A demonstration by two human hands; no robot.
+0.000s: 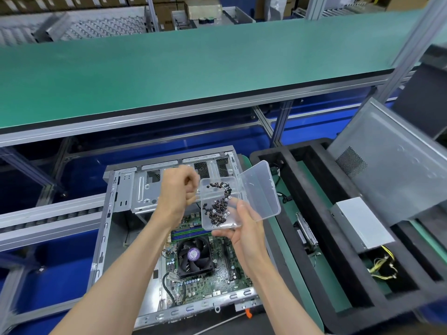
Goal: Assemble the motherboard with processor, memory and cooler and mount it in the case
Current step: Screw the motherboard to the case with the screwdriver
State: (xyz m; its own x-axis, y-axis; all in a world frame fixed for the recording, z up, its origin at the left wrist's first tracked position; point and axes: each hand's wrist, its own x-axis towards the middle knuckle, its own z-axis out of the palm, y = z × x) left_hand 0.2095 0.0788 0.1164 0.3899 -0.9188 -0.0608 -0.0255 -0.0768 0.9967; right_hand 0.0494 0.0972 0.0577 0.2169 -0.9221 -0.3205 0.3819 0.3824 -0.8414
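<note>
An open grey computer case (pixel 121 197) lies flat in front of me. Inside it sits the green motherboard (pixel 212 274) with a black cooler fan (pixel 194 256) and memory sticks (pixel 187 234) fitted. My right hand (pixel 244 228) holds a clear plastic box (pixel 219 203) of several dark screws from below, its lid (pixel 260 189) hinged open to the right. My left hand (pixel 180 192) hovers at the box's left edge with fingers curled into a fist; whether it holds a screw is hidden.
A black foam tray (pixel 321 240) on the right holds a silver power supply (pixel 362 223) with yellow cables, a drive (pixel 306 232) and a leaning grey side panel (pixel 391 160). A green shelf (pixel 193 66) runs overhead. An orange-handled tool (pixel 248 313) lies by the case's near edge.
</note>
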